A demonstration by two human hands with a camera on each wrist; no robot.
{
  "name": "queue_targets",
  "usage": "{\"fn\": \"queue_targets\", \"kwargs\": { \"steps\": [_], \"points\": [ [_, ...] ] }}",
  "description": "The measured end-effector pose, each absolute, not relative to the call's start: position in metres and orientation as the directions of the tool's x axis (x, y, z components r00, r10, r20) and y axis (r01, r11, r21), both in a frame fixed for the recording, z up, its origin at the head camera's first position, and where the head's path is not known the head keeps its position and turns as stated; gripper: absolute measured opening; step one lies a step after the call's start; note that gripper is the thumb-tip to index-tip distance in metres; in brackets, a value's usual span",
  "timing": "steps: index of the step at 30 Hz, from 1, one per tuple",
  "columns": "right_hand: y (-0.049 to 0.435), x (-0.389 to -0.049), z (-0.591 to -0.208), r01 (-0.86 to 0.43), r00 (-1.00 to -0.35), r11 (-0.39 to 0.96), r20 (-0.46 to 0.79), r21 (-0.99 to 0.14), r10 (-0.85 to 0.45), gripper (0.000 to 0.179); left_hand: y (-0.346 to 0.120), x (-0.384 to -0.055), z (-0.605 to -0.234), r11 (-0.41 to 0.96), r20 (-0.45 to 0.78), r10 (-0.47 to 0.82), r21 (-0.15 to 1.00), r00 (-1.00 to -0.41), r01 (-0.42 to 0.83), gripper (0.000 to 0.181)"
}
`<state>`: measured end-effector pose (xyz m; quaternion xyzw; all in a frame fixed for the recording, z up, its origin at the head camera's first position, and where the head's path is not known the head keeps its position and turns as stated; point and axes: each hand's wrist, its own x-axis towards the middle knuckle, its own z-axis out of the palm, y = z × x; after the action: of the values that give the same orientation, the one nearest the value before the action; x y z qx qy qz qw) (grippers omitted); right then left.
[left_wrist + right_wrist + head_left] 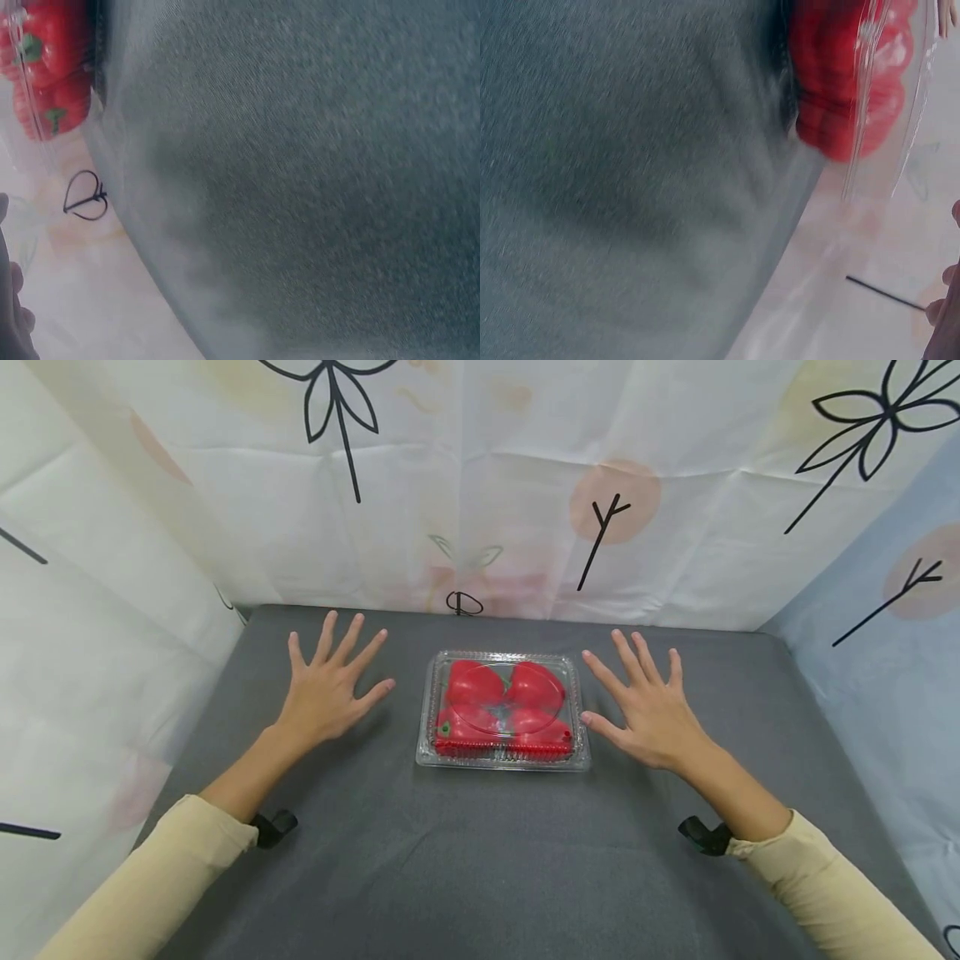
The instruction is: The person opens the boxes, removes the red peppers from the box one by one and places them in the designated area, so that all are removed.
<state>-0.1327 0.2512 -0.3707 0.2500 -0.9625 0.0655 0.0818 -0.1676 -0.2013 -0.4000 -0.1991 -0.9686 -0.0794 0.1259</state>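
Observation:
A clear plastic clamshell box (pixel 426 727) lies closed in the middle of the grey table, with several red bell peppers (pixel 537 687) inside. Green stems (pixel 30 49) show on the peppers in the left wrist view. To the left of the box, my left hand (pixel 321 695) is spread palm down with nothing in it. My right hand (pixel 654 714) is spread too, empty, its thumb close beside the box's right edge. In the right wrist view the box's ribbed side and red peppers (pixel 836 90) appear at the upper right.
Grey cloth covers the table (pixel 480 860). Behind its far edge hangs a white curtain (pixel 510 527) printed with leaves and circles, and more fabric hangs at the left and right sides. Dark straps (pixel 705 837) with small mounts sit at both wrists.

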Motion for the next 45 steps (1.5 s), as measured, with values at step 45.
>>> {"fn": "queue_targets", "kwargs": {
  "steps": [45],
  "points": [
    [0.164, -0.112, -0.405, -0.897, -0.414, 0.435, 0.203, 0.074, -0.887, 0.076, -0.156, -0.138, -0.402, 0.658, -0.021, 0.543, 0.632, -0.839, 0.41, 0.074]
  ]
}}
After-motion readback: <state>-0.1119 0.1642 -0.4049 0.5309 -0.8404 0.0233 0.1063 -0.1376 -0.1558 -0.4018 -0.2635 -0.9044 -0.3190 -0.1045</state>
